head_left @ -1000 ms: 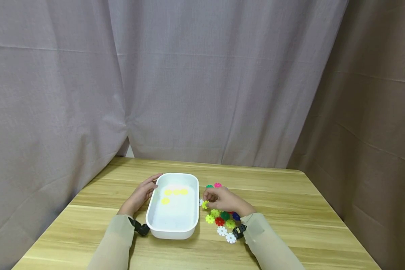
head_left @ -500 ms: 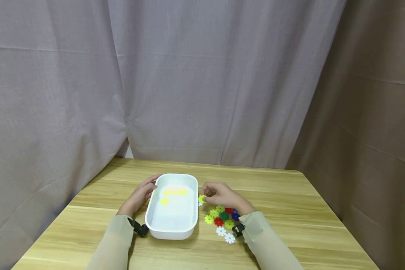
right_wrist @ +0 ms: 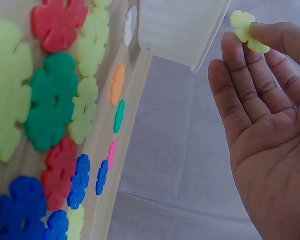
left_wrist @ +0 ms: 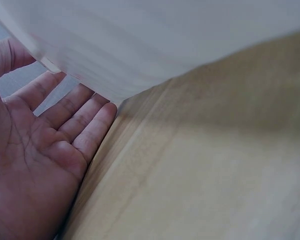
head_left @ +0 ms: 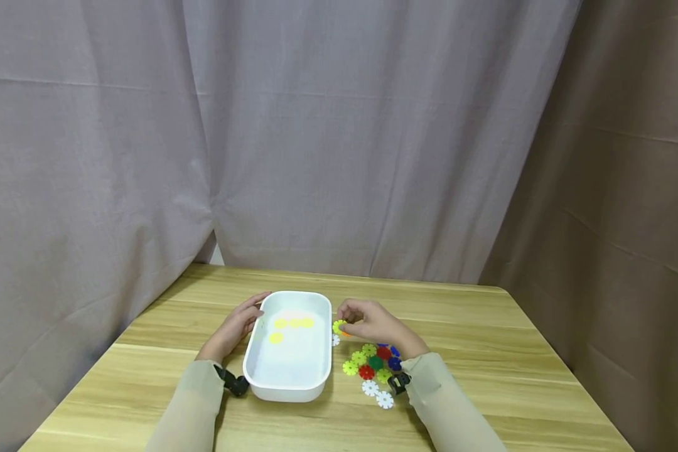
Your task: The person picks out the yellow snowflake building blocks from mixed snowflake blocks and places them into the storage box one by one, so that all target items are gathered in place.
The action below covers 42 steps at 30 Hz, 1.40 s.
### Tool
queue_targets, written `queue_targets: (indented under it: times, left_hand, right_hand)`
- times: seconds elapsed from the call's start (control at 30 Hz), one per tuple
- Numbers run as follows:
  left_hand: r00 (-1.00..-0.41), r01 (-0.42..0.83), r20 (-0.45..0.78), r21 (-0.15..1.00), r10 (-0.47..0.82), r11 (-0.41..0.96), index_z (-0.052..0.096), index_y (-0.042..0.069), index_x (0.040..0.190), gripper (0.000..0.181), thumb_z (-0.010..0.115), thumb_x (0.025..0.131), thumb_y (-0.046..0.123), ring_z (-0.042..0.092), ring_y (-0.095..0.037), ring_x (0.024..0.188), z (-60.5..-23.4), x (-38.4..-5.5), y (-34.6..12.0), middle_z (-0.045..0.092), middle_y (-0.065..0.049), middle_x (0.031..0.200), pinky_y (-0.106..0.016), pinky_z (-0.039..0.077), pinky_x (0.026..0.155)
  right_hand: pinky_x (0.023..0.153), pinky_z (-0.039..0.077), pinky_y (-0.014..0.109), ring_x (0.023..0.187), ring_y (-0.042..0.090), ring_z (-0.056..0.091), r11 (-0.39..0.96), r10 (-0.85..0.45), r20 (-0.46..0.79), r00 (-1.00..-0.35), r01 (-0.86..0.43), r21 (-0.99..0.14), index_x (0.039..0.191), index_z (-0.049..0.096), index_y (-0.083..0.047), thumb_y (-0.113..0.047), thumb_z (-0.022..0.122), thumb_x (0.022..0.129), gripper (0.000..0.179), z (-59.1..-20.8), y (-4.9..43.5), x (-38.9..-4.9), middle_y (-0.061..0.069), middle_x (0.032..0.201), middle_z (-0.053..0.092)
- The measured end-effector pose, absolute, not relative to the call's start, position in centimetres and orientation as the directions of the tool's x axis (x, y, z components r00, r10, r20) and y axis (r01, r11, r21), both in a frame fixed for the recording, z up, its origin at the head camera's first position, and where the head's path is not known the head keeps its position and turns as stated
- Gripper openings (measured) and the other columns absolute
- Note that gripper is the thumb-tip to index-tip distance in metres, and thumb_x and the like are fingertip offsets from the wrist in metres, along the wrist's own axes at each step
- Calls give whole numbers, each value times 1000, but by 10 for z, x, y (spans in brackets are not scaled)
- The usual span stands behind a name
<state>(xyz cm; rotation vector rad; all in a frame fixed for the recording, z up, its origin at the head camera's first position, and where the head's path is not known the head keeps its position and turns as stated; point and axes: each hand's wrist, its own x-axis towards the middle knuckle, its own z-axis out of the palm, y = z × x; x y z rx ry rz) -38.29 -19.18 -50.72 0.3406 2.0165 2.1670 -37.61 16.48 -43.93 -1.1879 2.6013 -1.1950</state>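
A yellow plastic snowflake disc (right_wrist: 241, 25) is pinched between the thumb and fingertips of my right hand (head_left: 373, 321), just right of the white bin (head_left: 288, 394). In the right wrist view the palm faces the camera and the disc is raised off the table. My left hand (head_left: 234, 328) rests along the bin's left side, its thumb at the rim. The left wrist view has its fingers (left_wrist: 97, 125) stretched out by the outer wall. Inside the bin several yellow discs (head_left: 275, 338) lie flat, three of them in a row.
Loose snowflake discs lie right of the bin: red (head_left: 366, 372), green (head_left: 375, 362), blue (head_left: 394, 363), yellow-green (head_left: 350, 367) and white (head_left: 385, 399). An orange disc (right_wrist: 118, 83) and a pink disc (right_wrist: 112, 155) lie farther off. A grey curtain (head_left: 316, 157) hangs behind the wooden table (head_left: 497, 351).
My right hand has lifted the yellow disc from among the loose discs and moved it slightly away from me, beside the bin. The left hand has stayed at the bin.
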Motion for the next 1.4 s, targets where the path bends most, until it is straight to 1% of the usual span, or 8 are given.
queue_targets:
  times: [0.07, 0.3, 0.47, 0.67, 0.83, 1.1, 1.2, 1.4]
  left_hand:
    - [-959, 40, 61, 996, 277, -80, 39, 12, 155, 55, 44, 100, 10, 48, -33, 133, -508, -383, -193, 44, -18, 152, -28, 52, 96]
    - [-958, 46, 67, 995, 278, -83, 38, 11, 155, 57, 45, 99, 10, 51, -30, 131, -508, -383, -194, 43, -19, 152, -27, 53, 95]
    - [-960, 47, 66, 996, 272, -79, 39, 12, 155, 56, 45, 99, 10, 51, -29, 130, -507, -383, -193, 44, -18, 152, -27, 52, 96]
    - [-958, 47, 68, 996, 280, -81, 38, 10, 155, 56, 45, 99, 10, 50, -28, 131, -507, -383, -194, 41, -19, 154, -27, 51, 98]
    - [-952, 55, 76, 995, 298, -81, 37, 8, 156, 57, 44, 100, 9, 48, -31, 134, -507, -384, -194, 39, -21, 155, -27, 50, 98]
    - [-953, 44, 65, 996, 297, -75, 38, 10, 155, 57, 45, 99, 10, 45, -33, 136, -508, -385, -193, 39, -20, 155, -26, 49, 99]
    - [-954, 40, 60, 997, 293, -72, 37, 10, 156, 57, 45, 99, 10, 45, -32, 135, -507, -385, -192, 38, -19, 156, -26, 49, 99]
    - [-957, 39, 58, 997, 285, -70, 37, 10, 156, 57, 45, 99, 10, 49, -27, 132, -506, -384, -191, 39, -19, 155, -25, 50, 98]
  right_hand:
    - [77, 56, 34, 85, 14, 64, 404, -662, 262, -702, -628, -665, 100, 66, -19, -13, 72, 92, 12, -438, 164, -376, -9, 91, 67]
    - [79, 54, 37, 87, 20, 62, 397, -659, 258, -707, -618, -679, 104, 67, -12, -11, 73, 92, 13, -435, 159, -376, 0, 93, 68]
    - [80, 55, 40, 87, 16, 63, 374, -669, 277, -689, -635, -676, 102, 66, -20, -18, 73, 93, 12, -433, 158, -378, -6, 92, 68]
    - [79, 56, 37, 87, 14, 64, 357, -682, 292, -670, -654, -666, 104, 66, -20, -17, 72, 94, 12, -432, 155, -378, -8, 92, 68]
    - [80, 55, 32, 88, 14, 64, 340, -691, 300, -658, -662, -667, 105, 66, -18, -16, 71, 94, 12, -430, 149, -376, -7, 93, 68]
    - [77, 55, 32, 85, 13, 63, 313, -693, 325, -644, -674, -669, 104, 68, -16, -11, 72, 92, 13, -425, 136, -373, -4, 91, 68]
    - [78, 55, 32, 86, 13, 63, 320, -696, 310, -648, -666, -674, 104, 67, -15, -12, 71, 93, 12, -423, 132, -372, -4, 92, 68]
    - [81, 55, 33, 88, 14, 64, 307, -707, 292, -644, -652, -693, 106, 67, -8, -11, 71, 93, 14, -421, 124, -370, -3, 93, 69]
